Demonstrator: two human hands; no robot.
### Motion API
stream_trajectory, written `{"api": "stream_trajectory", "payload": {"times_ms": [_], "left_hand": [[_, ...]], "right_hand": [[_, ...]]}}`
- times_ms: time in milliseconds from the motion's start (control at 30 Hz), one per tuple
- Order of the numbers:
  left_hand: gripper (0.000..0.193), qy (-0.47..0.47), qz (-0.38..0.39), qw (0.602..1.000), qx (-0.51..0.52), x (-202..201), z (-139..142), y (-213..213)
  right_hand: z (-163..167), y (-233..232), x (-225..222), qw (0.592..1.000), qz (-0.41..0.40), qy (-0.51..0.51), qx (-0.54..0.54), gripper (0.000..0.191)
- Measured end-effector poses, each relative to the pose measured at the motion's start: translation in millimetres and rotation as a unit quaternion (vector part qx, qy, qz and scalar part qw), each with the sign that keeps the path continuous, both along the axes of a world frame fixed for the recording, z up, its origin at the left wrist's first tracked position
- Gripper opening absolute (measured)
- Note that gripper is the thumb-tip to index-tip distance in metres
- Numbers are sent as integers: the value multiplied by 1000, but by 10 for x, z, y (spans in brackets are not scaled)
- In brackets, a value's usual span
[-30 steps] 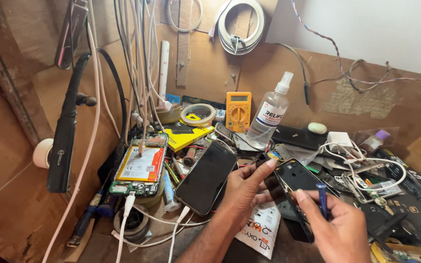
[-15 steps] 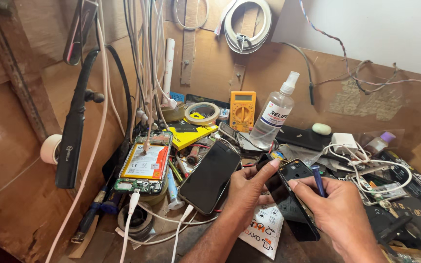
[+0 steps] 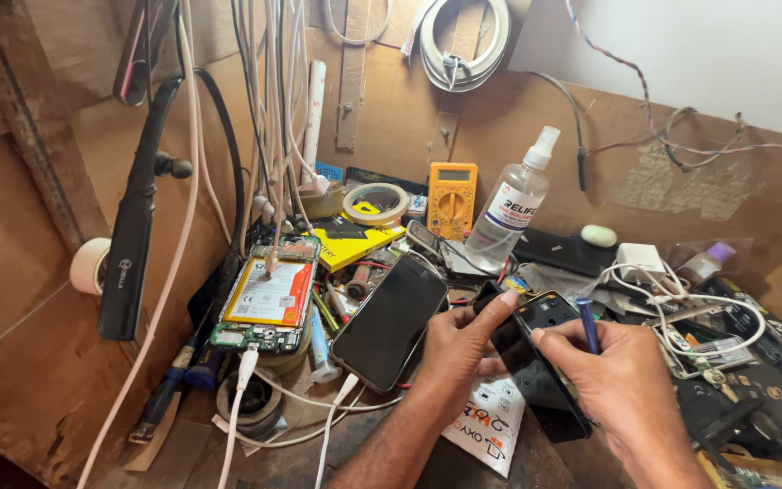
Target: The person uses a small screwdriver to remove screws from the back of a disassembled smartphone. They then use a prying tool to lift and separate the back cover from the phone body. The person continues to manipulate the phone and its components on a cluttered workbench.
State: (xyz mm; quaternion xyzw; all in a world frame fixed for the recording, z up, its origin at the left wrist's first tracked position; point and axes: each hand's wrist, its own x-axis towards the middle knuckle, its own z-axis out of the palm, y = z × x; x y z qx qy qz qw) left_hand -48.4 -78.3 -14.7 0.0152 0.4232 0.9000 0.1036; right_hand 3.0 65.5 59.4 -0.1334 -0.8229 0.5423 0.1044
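- With the left hand wrapped around the small black opened phone body, fingers curled under its left edge and thumb tip pressed near its upper left corner, best to keep that clamp firm so the part cannot twist.
- Right hand closed on the slim blue-tipped tool, pinched upright between thumb and forefinger, the remaining fingers resting on the phone body's right side at about 3 o'clock.
- Phone body held just above the bench, at roughly 4 o'clock from the large dark-screened smartphone and partly over a white printed paper packet; lower end hidden by the right hand.
- Worth bracing both wrists low, so the tool tip moves by finger motion only and cannot skid across the exposed inside.
- Advisable to work the tip in shallow and along the edge, not levered hard; thin parts of this kind probably bend or crack easily.
- Cannot tell whether the tool tip touches the phone body or stands just clear of it.
- Loose white cables at 2 o'clock and the clear spray bottle at 12 o'clock close enough to snag an elbow or sleeve; slow, small strokes safer.
- Opened handset with an orange-bordered battery at 9 o'clock, well apart and plugged to a white lead.
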Motion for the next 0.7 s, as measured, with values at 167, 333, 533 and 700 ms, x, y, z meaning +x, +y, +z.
{"api": "stream_trajectory", "payload": {"times_ms": [167,333,533,700], "left_hand": [[50,-23,-3,1000,-5,4,46,-23],[51,-31,-16,999,7,17,57,-30],[53,-23,2,1000,-4,-29,-8,-7],[52,-37,-5,999,5,-15,-1,-26]], "right_hand": [[44,24,9,999,11,-23,-36,23],[70,20,-4,999,10,-33,-35,18],[75,-4,-21,999,23,-22,-22,18],[90,-6,-14,999,16,-35,-21,18]]}}
